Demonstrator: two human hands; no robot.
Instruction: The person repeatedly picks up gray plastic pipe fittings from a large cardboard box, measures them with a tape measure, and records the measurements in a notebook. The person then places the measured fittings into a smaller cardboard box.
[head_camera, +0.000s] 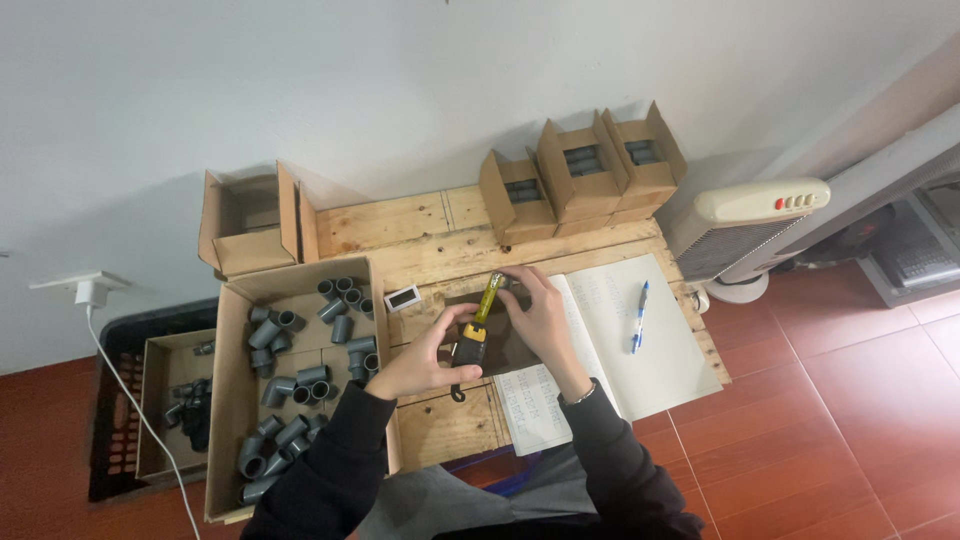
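The left hand (425, 362) grips the yellow-and-black tape measure (469, 344), while the right hand (540, 318) pinches its yellow blade (491, 292), which runs up and away from the case between both hands. Below lies a wooden surface (430, 235) with an open notebook (640, 350); left, a cardboard box (228, 400) of grey pipe fittings (300, 380), beyond, small boxes (580, 170) against a white wall.

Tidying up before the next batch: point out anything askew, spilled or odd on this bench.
Nothing is spilled or broken. The grey pipe elbows lie jumbled in the big cardboard tray, unlike the neat fittings in the three small boxes. The blue pen lies loose on the open notebook. Both hands hold a yellow tape measure.
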